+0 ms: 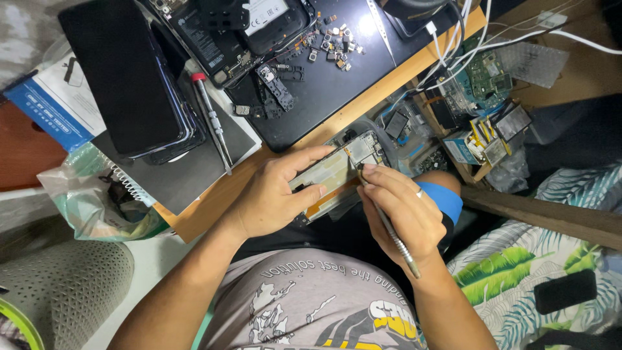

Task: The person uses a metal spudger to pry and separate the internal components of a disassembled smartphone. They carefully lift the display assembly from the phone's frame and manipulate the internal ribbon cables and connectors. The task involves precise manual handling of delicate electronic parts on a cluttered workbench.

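Your left hand (272,198) was closed around the opened phone (337,170) at frame centre, just off the worktop (382,87) edge, thumb across its face. Your right hand (405,214) pinched a thin metal tool (394,236), tip at the phone's upper end. The phone looked light, rigid and fragile, with a bare board exposed; I'd say gripping by the side edges was right. Its lower part was hidden behind your left hand, the tool tip too small to make out.

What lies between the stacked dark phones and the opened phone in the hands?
A slim metal screwdriver with a red cap lies on a grey notebook, per the head view.
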